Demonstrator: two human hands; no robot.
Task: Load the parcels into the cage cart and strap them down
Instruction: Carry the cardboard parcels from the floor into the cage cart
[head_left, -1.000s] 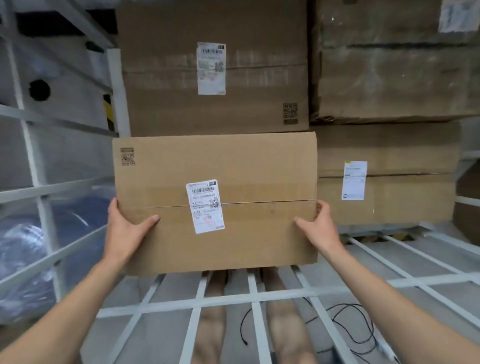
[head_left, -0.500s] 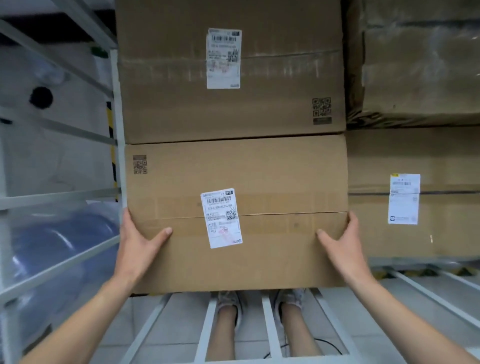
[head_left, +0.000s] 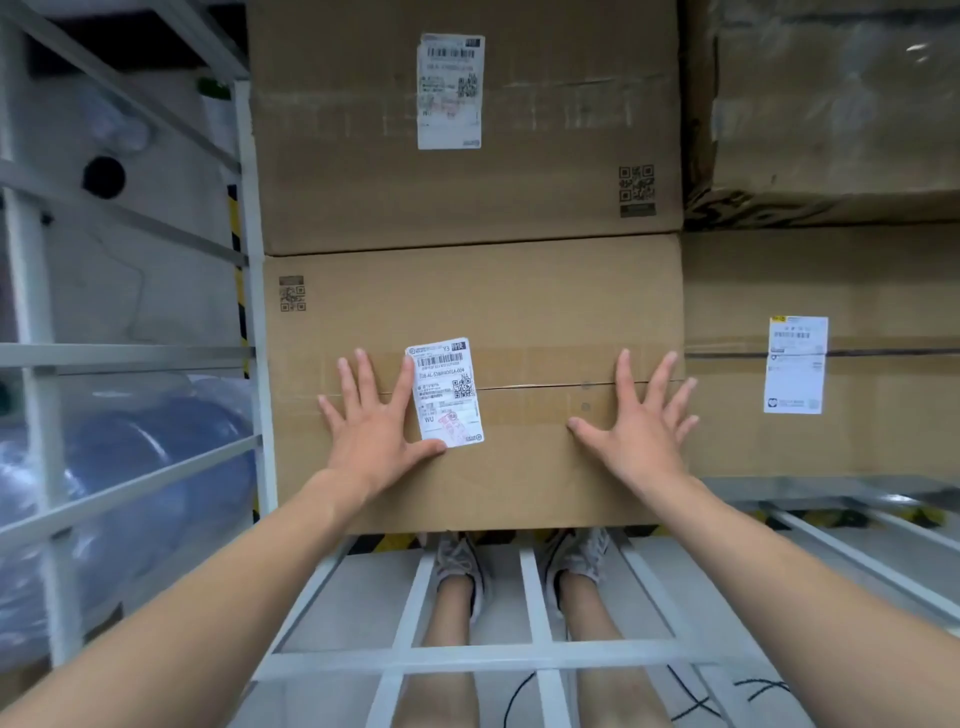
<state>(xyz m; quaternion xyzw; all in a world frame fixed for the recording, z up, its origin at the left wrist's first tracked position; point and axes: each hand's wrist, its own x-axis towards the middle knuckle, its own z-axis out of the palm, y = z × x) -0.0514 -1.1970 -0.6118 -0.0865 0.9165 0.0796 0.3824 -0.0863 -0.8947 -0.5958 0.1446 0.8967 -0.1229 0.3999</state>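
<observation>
— Your hands have slid off the sides of the parcel (head_left: 519, 312); left hand (head_left: 374, 421) and right hand (head_left: 639, 421) now press its front, fingers spread.
— Where is it?
— In the cage cart (head_left: 467, 660), under another carton (head_left: 545, 130). Push unevenly and it may skew, jamming against the post (head_left: 258, 364).

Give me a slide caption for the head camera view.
Left hand and right hand press flat, fingers spread, on a labelled parcel beneath another box in the cage cart.

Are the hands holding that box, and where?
Nothing is held. The left hand and right hand press flat, fingers spread, against the front face of the cardboard box.
</observation>
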